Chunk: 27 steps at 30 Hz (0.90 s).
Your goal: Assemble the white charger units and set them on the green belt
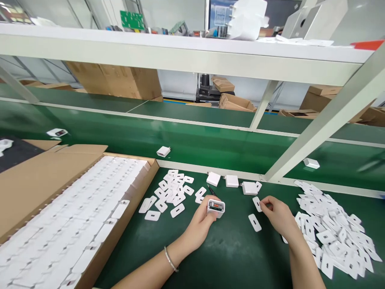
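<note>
My left hand [202, 223] grips a white charger housing [215, 208], open end up, with a circuit board showing inside. My right hand [278, 216] pinches a small white cover plate [257, 204] at its edge, just right of the housing. Another cover plate [254, 222] lies flat on the green mat between my hands. Three white charger bodies [232, 181] sit in a row just beyond, by the mat's far edge.
A cardboard box [141, 182] packed with rows of white chargers lies at left. Loose cover plates lie in a pile [173, 192] at centre, and a bigger heap [333, 228] at right. Single chargers [163, 151] rest on the green conveyor belt. A slanted white frame post [315, 128] rises at right.
</note>
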Each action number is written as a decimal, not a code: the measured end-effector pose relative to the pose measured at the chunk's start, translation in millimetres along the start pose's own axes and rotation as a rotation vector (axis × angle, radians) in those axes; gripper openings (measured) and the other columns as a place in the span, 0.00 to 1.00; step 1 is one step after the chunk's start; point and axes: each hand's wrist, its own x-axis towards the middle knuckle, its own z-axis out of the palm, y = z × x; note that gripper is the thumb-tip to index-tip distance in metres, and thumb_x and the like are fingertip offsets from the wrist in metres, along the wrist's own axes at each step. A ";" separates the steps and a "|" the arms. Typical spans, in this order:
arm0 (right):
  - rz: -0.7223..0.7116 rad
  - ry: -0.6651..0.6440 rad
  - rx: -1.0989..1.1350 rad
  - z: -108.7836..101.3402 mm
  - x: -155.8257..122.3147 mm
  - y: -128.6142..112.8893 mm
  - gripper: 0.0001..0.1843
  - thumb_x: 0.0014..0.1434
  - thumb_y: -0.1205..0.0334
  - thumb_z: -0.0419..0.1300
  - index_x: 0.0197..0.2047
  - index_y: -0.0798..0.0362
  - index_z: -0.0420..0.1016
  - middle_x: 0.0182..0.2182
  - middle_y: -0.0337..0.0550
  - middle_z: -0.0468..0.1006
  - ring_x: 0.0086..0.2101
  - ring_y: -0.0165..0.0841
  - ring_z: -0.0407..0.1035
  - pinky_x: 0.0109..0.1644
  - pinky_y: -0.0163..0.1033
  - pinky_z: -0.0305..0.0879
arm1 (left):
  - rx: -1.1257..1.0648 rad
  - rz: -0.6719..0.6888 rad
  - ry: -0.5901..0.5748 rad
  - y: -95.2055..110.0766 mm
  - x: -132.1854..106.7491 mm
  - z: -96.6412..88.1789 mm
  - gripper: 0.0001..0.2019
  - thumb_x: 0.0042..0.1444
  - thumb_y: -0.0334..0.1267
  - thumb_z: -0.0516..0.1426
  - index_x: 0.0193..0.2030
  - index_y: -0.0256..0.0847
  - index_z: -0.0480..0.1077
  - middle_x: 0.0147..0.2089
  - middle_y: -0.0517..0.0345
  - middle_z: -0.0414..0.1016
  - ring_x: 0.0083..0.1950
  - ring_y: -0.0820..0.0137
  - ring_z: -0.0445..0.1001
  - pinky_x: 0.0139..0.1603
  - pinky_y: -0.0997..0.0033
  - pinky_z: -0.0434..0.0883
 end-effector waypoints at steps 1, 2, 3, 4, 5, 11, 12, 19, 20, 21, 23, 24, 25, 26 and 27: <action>-0.046 -0.025 0.106 2.1 -2.1 -2.3 0.11 0.63 0.51 0.56 0.32 0.47 0.70 0.22 0.39 0.76 0.26 0.39 0.71 0.31 0.40 0.62 | 0.001 -0.018 -0.014 -0.6 -0.6 1.2 0.11 0.64 0.39 0.55 0.51 0.43 0.69 0.46 0.56 0.70 0.41 0.67 0.65 0.44 0.67 0.66; -0.092 -0.063 0.225 4.9 -4.9 -5.7 0.13 0.65 0.49 0.56 0.33 0.47 0.69 0.22 0.39 0.76 0.25 0.38 0.71 0.31 0.40 0.63 | 0.005 -0.040 -0.031 -0.9 -1.4 2.3 0.11 0.65 0.41 0.54 0.52 0.43 0.69 0.47 0.55 0.70 0.42 0.66 0.65 0.45 0.67 0.66; -0.134 -0.113 0.340 8.3 -8.3 -10.1 0.14 0.66 0.47 0.56 0.34 0.46 0.67 0.24 0.38 0.77 0.25 0.37 0.71 0.31 0.40 0.64 | 0.012 -0.068 -0.047 -0.9 -2.3 3.3 0.11 0.66 0.42 0.54 0.52 0.43 0.69 0.47 0.55 0.69 0.43 0.66 0.65 0.45 0.67 0.66; -0.169 -0.169 0.439 12.4 -12.3 -15.4 0.15 0.68 0.45 0.55 0.35 0.46 0.65 0.26 0.39 0.79 0.24 0.35 0.71 0.31 0.40 0.66 | 0.022 -0.099 -0.061 -0.7 -3.3 4.2 0.12 0.67 0.45 0.53 0.52 0.44 0.69 0.47 0.55 0.69 0.43 0.66 0.65 0.46 0.66 0.66; -0.196 -0.222 0.510 17.0 -16.6 -21.1 0.16 0.69 0.45 0.54 0.36 0.46 0.63 0.28 0.39 0.80 0.24 0.34 0.71 0.31 0.39 0.67 | 0.032 -0.129 -0.074 -0.4 -4.2 5.1 0.13 0.69 0.47 0.51 0.52 0.44 0.69 0.48 0.55 0.69 0.43 0.66 0.65 0.46 0.66 0.66; -0.419 -0.149 0.396 43.3 -37.9 -48.6 0.11 0.74 0.51 0.52 0.40 0.47 0.64 0.32 0.40 0.79 0.27 0.33 0.70 0.33 0.38 0.66 | 0.059 -0.134 -0.114 -3.1 -5.9 9.6 0.27 0.73 0.60 0.40 0.50 0.42 0.68 0.41 0.56 0.69 0.40 0.66 0.64 0.46 0.63 0.65; -0.480 -0.102 0.340 45.6 -39.7 -50.8 0.10 0.74 0.52 0.52 0.41 0.47 0.65 0.34 0.41 0.79 0.28 0.33 0.69 0.32 0.38 0.65 | 0.063 -0.124 -0.112 -3.9 -5.6 10.0 0.28 0.73 0.61 0.39 0.49 0.41 0.68 0.39 0.57 0.68 0.39 0.66 0.63 0.46 0.63 0.64; -0.831 -0.025 0.146 47.5 -42.7 -57.6 0.13 0.73 0.63 0.57 0.57 0.42 0.73 0.50 0.44 0.81 0.43 0.37 0.76 0.43 0.41 0.73 | 0.091 -0.090 -0.099 1.5 -6.1 11.4 0.26 0.74 0.60 0.38 0.49 0.42 0.67 0.42 0.56 0.68 0.41 0.65 0.64 0.47 0.64 0.66; -0.863 -0.006 0.149 48.0 -42.4 -57.6 0.14 0.73 0.64 0.57 0.58 0.42 0.74 0.50 0.44 0.82 0.44 0.37 0.76 0.45 0.41 0.74 | 0.110 -0.071 -0.095 3.1 -6.8 11.3 0.26 0.74 0.59 0.38 0.49 0.42 0.67 0.43 0.55 0.68 0.42 0.65 0.64 0.48 0.63 0.66; -0.889 0.014 0.157 48.9 -42.2 -57.5 0.14 0.72 0.65 0.58 0.58 0.41 0.74 0.50 0.43 0.82 0.44 0.37 0.76 0.46 0.42 0.74 | 0.133 -0.051 -0.090 4.6 -7.6 11.0 0.26 0.74 0.58 0.38 0.50 0.42 0.67 0.44 0.55 0.69 0.43 0.65 0.65 0.49 0.63 0.66; -0.917 0.048 0.176 51.6 -42.2 -57.7 0.16 0.71 0.67 0.59 0.59 0.41 0.75 0.51 0.43 0.82 0.44 0.37 0.76 0.46 0.43 0.75 | 0.192 -0.010 -0.085 6.6 -9.0 10.4 0.23 0.75 0.56 0.40 0.52 0.42 0.67 0.46 0.54 0.70 0.45 0.64 0.67 0.51 0.62 0.67; -0.921 0.061 0.186 53.1 -42.5 -58.0 0.17 0.71 0.67 0.60 0.59 0.40 0.76 0.51 0.44 0.81 0.45 0.38 0.76 0.47 0.43 0.75 | 0.223 0.009 -0.087 7.2 -9.5 10.0 0.22 0.76 0.55 0.41 0.53 0.43 0.67 0.47 0.53 0.70 0.46 0.64 0.67 0.52 0.62 0.67; -0.920 0.072 0.201 54.6 -43.1 -58.6 0.18 0.71 0.68 0.60 0.59 0.40 0.76 0.52 0.44 0.81 0.47 0.38 0.76 0.48 0.44 0.75 | 0.247 0.027 -0.088 7.5 -9.8 9.6 0.20 0.76 0.54 0.42 0.55 0.43 0.67 0.49 0.53 0.71 0.47 0.64 0.68 0.54 0.62 0.67; -0.915 0.076 0.221 56.1 -43.8 -59.3 0.18 0.71 0.68 0.59 0.59 0.39 0.77 0.53 0.44 0.80 0.48 0.39 0.76 0.50 0.45 0.75 | 0.261 0.044 -0.091 7.6 -9.9 9.3 0.19 0.76 0.52 0.43 0.56 0.43 0.67 0.50 0.52 0.71 0.49 0.63 0.69 0.55 0.61 0.68; -0.903 0.069 0.247 57.6 -44.8 -60.0 0.18 0.72 0.67 0.58 0.59 0.39 0.77 0.54 0.45 0.79 0.48 0.39 0.76 0.50 0.45 0.75 | 0.264 0.064 -0.094 7.5 -9.9 8.9 0.18 0.77 0.51 0.43 0.56 0.44 0.66 0.51 0.52 0.71 0.51 0.63 0.70 0.57 0.61 0.68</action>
